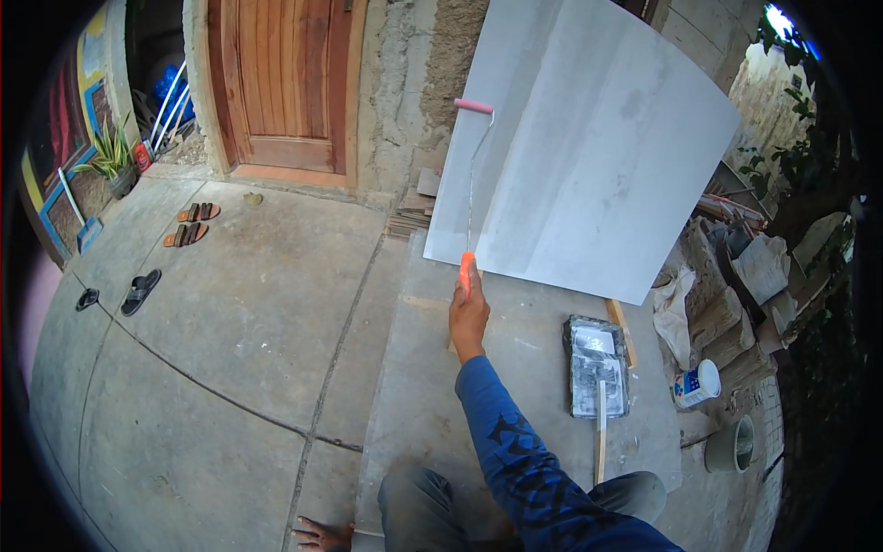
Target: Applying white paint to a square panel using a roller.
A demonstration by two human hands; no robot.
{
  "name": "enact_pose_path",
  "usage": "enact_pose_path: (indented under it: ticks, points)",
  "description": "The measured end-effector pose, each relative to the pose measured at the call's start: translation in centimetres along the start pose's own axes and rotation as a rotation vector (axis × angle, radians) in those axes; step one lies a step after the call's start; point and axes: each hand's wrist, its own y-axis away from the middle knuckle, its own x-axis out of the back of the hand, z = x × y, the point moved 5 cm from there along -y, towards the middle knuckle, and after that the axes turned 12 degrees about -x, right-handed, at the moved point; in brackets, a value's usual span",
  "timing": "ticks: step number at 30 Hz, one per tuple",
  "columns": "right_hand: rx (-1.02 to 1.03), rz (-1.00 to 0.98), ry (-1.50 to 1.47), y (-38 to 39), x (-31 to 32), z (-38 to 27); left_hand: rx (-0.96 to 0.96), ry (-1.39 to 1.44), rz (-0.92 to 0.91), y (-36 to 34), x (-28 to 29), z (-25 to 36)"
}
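Part of the roller handle hides inside the right hand.

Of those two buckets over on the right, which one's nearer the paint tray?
The white bucket with blue markings, just right of the paint tray. The other, a plain grey bucket, stands farther from it.

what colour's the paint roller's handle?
The visible part of the handle is bright orange; it shows best in the head view.
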Motion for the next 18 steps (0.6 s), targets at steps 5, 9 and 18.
enact_pose_path:
  ticks: [5, 9, 18]
  points:
    - [-0.141, -0.103, 0.03, 4.8, -0.8, 5.2, 0.076, -0.065, -0.352, 0.2, 3.4, 2.4]
    - [-0.13, -0.08, 0.022, 8.9, -0.8, 7.1, 0.106, -0.071, -0.431, 0.4, 4.6, 3.1]
    - [-0.208, -0.17, 0.097, 18.4, -0.1, 12.7, 0.146, -0.031, -0.379, 0.7, 4.6, 2.6]
